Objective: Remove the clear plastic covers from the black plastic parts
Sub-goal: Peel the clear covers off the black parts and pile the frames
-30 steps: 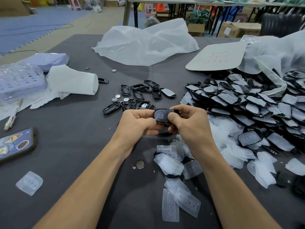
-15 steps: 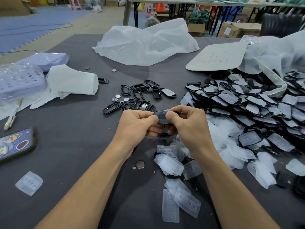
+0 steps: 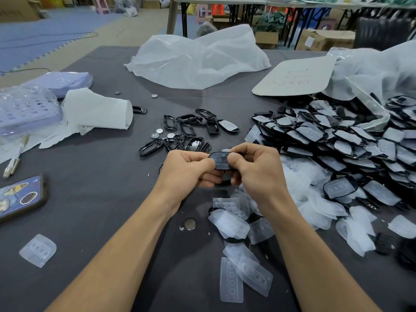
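Both hands hold one black plastic part (image 3: pixel 220 160) with a clear cover on it, above the dark table (image 3: pixel 94 181). My left hand (image 3: pixel 189 168) grips its left end, thumb on top. My right hand (image 3: pixel 256 167) pinches its right end, thumb pressed on the cover. A big heap of covered black parts (image 3: pixel 342 140) lies to the right. Bare black frames (image 3: pixel 189 129) lie just beyond my hands. Loose clear covers (image 3: pixel 238 226) are scattered below and right of my hands.
A phone (image 3: pixel 20 197) lies at the left edge, one clear cover (image 3: pixel 37 249) below it. Lilac trays (image 3: pixel 24 104) and white paper (image 3: pixel 96 109) sit at the left. White plastic bags (image 3: pixel 198 59) and a card sheet (image 3: pixel 295 75) lie at the back. Coin cells (image 3: pixel 190 224) dot the table.
The hands stayed in place over the table. The part was tilted edge-on half a second ago; its covered face now shows again between the thumbs.
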The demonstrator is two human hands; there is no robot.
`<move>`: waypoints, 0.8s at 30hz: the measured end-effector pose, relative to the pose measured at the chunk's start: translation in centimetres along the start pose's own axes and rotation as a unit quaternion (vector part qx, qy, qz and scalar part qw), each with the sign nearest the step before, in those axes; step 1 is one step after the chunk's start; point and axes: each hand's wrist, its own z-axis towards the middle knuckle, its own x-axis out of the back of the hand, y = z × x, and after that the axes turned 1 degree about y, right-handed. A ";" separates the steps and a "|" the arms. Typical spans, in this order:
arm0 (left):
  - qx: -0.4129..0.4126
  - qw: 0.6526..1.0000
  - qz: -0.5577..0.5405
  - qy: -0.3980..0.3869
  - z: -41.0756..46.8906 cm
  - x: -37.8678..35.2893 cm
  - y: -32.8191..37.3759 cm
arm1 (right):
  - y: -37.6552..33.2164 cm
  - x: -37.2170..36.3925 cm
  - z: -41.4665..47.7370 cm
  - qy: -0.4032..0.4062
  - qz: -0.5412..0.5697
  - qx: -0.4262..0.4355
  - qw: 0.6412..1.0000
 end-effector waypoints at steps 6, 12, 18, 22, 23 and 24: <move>0.009 0.999 -0.002 0.038 0.1 -0.2 0.2 | 0.0 -0.1 0.0 -0.013 0.014 0.006 1.000; 0.022 0.998 -0.014 0.055 0.3 -0.3 0.1 | 0.0 -0.1 -0.1 -0.024 0.016 -0.001 1.000; 0.016 0.999 -0.008 0.039 0.2 -0.2 -0.2 | 0.2 -0.2 -0.5 -0.005 -0.063 0.040 0.997; 0.028 0.999 -0.018 0.025 0.1 0.0 -0.1 | 0.2 0.0 -0.3 -0.017 -0.037 0.018 0.999; 0.031 0.999 -0.018 0.023 0.1 0.0 -0.1 | 0.2 0.0 -0.3 -0.019 -0.033 0.015 0.999; 0.034 0.999 -0.019 0.022 0.1 0.0 -0.1 | 0.1 -0.1 -0.3 -0.019 -0.030 0.014 0.999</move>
